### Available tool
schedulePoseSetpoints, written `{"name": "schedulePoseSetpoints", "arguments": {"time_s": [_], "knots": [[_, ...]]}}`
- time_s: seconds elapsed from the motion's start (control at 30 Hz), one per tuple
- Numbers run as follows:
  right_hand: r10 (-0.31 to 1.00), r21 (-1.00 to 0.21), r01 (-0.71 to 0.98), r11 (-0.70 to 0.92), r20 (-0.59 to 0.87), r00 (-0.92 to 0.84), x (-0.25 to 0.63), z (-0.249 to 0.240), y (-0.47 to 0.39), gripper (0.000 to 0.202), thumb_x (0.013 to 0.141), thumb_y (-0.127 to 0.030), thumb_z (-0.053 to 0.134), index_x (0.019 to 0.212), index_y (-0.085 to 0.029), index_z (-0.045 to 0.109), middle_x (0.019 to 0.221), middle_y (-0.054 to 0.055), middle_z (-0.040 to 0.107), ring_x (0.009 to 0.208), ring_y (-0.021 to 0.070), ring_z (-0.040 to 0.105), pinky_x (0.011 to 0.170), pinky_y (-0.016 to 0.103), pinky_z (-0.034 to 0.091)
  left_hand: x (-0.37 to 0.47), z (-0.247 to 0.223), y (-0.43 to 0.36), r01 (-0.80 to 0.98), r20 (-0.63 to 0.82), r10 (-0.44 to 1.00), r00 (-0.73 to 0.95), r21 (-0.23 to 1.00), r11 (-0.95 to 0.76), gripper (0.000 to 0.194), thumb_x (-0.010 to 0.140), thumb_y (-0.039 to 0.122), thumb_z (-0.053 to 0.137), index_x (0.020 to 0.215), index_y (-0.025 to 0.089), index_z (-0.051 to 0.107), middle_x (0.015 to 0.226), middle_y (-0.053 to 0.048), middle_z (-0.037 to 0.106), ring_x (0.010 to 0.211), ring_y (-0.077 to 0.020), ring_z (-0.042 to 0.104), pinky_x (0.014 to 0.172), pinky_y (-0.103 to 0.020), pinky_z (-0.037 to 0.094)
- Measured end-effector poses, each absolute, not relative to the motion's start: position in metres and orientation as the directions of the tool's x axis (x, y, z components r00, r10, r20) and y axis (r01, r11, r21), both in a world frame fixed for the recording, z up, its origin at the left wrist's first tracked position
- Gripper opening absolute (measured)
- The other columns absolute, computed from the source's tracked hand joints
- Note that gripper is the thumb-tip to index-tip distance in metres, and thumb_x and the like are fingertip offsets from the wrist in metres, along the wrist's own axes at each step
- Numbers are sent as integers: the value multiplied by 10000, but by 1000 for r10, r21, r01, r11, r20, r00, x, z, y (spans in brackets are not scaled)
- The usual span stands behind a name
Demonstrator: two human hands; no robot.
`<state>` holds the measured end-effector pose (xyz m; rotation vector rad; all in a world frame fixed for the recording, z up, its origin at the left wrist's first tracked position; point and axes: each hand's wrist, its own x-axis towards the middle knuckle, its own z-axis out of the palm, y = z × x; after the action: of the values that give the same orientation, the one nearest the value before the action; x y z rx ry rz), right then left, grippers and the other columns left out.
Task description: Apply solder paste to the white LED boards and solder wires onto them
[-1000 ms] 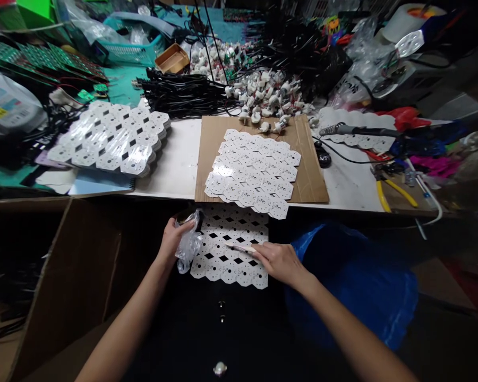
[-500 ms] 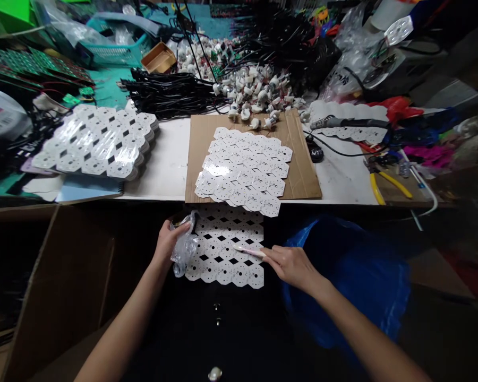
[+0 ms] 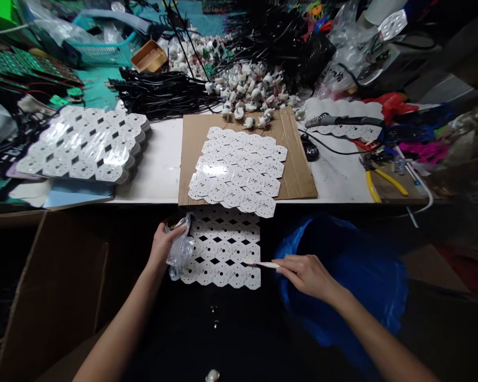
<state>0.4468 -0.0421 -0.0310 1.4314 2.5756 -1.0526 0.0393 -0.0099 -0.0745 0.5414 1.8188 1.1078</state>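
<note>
My left hand (image 3: 164, 243) is closed around a small round container wrapped in a crumpled clear plastic bag (image 3: 180, 254). It is at the left edge of a white circuit board panel (image 3: 223, 249) with diamond-shaped cutouts, below the table edge. What the container holds cannot be made out. In my right hand (image 3: 308, 273) is a slim white and pink toothbrush (image 3: 265, 264), its head over the panel's lower right part; whether the bristles touch is unclear. Just above, a stack of similar white panels (image 3: 239, 170) lies on a cardboard sheet (image 3: 297, 175), overhanging the front edge slightly.
A thick panel stack (image 3: 83, 143) stands at left, partly on a blue notebook (image 3: 79, 192). Black cables (image 3: 159, 93) and white small parts (image 3: 250, 87) are piled behind. At right are a soldering iron (image 3: 342, 123), yellow-handled pliers (image 3: 372, 185) and, below, a blue bag (image 3: 342, 286).
My right hand and the toothbrush have moved right and down over the panel, towards its lower right edge. My left hand keeps its hold; the whole view has shifted slightly.
</note>
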Motion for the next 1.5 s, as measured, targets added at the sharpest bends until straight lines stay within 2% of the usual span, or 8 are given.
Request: {"name": "schedulePoseSetpoints", "arguments": {"time_s": [0.13,0.33,0.6,0.8,1.0,1.2,1.37,1.5], "knots": [[737,-582,740,337,-326,-592,450,-25,-48,383,1034,-378,397,1176,-260,733,917,47,767,793,170,703,646,258,448,40,-73,-10,-94,-485,723,-492,855,509,629,539,371,897,1089,166,670,928,-49,719,780,-180,657,674,-260,493],[640,-567,727,386,-403,-654,448,-16,-57,321,1027,-337,437,1093,-319,751,755,7,706,654,144,645,581,254,367,40,-73,-12,-95,-487,718,-497,853,513,619,548,364,895,1090,165,670,954,-49,715,803,-174,657,700,-252,488],[709,-602,680,418,-252,-659,417,-21,-53,354,1047,-342,397,1188,-240,705,809,30,706,666,129,630,572,235,344,44,-67,-13,-129,-474,738,-481,870,475,659,548,336,890,1142,167,661,1029,-56,719,895,-188,664,805,-278,492],[625,-546,654,523,-276,-730,404,-21,-53,318,1035,-321,430,983,-231,731,729,12,664,584,116,571,512,251,243,43,-69,-15,-137,-474,749,-463,873,468,673,550,358,886,1147,152,655,993,-58,716,856,-189,659,789,-296,495],[666,-555,651,517,-216,-714,375,-26,-50,327,1045,-318,405,1125,-201,701,802,37,701,670,139,622,546,251,274,45,-70,-16,-174,-479,746,-463,874,453,662,537,348,885,1127,152,658,1008,-62,721,883,-196,668,818,-306,498],[595,-557,621,551,-260,-761,359,-29,-54,297,1032,-302,432,1076,-219,714,794,26,708,655,139,627,540,253,257,43,-70,-16,-163,-470,744,-474,878,451,666,525,340,888,1120,143,662,1019,-71,725,912,-212,675,839,-322,499],[655,-543,656,525,-234,-718,336,-30,-52,309,1043,-332,423,1178,-224,680,839,33,716,677,138,624,546,251,273,45,-69,-16,-202,-475,737,-481,878,434,662,510,330,893,1099,139,660,1000,-70,722,914,-213,672,853,-331,499],[619,-500,665,555,-286,-732,318,-28,-55,295,1040,-308,429,1107,-195,693,835,44,713,642,134,599,528,257,248,46,-68,-17,-223,-490,741,-459,871,438,660,524,318,891,1116,147,655,1000,-62,722,906,-200,672,854,-320,498]]}}
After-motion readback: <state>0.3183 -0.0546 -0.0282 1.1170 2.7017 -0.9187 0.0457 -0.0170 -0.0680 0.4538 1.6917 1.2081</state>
